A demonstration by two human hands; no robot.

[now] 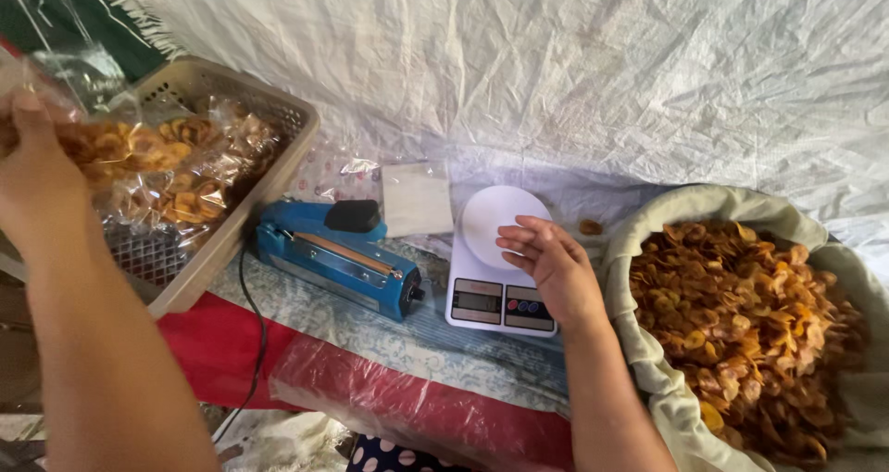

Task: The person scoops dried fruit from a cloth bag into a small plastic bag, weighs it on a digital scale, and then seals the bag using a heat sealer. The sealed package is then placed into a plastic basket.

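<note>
My left hand (37, 171) is raised at the far left and grips a clear plastic bag of golden chips (139, 152) above a beige perforated basket (282, 143). My right hand (556, 268) hovers with fingers spread over a white digital kitchen scale (491, 291), its fingertips at the edge of the round weighing plate (486, 217). It holds nothing. A large cloth sack of loose golden chips (741, 324) lies open just right of that hand.
A blue impulse bag sealer (338, 254) with a black cable lies between the basket and the scale. A stack of flat clear bags (417, 199) rests behind it. Crinkled white sheeting forms the backdrop. A red plastic-covered cloth (370, 389) drapes the front edge.
</note>
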